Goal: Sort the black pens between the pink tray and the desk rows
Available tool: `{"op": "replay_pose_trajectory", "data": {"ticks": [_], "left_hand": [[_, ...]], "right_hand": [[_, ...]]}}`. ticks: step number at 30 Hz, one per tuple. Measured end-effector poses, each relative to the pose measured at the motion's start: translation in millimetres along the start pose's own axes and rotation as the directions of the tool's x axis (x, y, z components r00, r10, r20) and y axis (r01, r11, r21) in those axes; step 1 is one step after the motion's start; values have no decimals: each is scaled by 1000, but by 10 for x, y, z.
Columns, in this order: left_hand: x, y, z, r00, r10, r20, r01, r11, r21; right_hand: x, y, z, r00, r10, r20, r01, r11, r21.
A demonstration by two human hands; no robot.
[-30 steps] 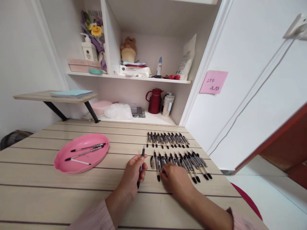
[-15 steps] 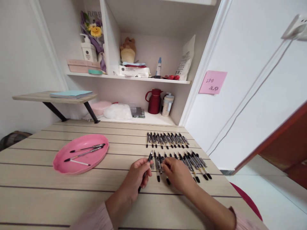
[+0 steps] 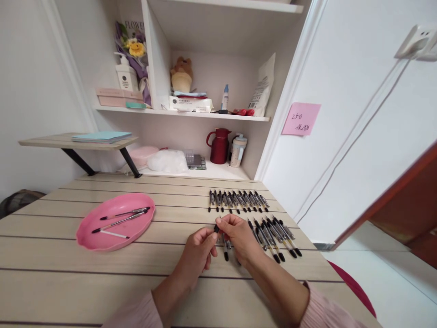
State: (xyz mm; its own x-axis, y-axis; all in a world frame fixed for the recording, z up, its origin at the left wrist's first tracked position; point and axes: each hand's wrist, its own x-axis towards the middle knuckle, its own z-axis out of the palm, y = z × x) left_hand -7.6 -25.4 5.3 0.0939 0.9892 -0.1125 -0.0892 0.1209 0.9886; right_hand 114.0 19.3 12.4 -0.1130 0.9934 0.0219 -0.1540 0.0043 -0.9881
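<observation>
The left hand (image 3: 200, 249) is closed around a slim black plastic pen (image 3: 216, 228), held above the slatted wooden table (image 3: 102, 273), long axis pointing away-right toward the right hand (image 3: 241, 237), whose fingertips pinch its exposed end.

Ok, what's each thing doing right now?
left hand, closed around black pen
right hand, pinching the black pen's far end
far pen row, lying lined up
near pen row, lying lined up
pink tray, holding loose pens
</observation>
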Motion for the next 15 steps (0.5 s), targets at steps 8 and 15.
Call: {"op": "replay_pose_trajectory", "data": {"ticks": [8,15], "left_hand": [[-19,30,5,1000,-17,13,17,1000,-15],[-11,31,-2,1000,-30,1,30,999,-17]], "right_hand": [[-72,-130,12,982,114,151,-136,980,146],[-51,-121,-12,973,91,214,-127,979,161]]}}
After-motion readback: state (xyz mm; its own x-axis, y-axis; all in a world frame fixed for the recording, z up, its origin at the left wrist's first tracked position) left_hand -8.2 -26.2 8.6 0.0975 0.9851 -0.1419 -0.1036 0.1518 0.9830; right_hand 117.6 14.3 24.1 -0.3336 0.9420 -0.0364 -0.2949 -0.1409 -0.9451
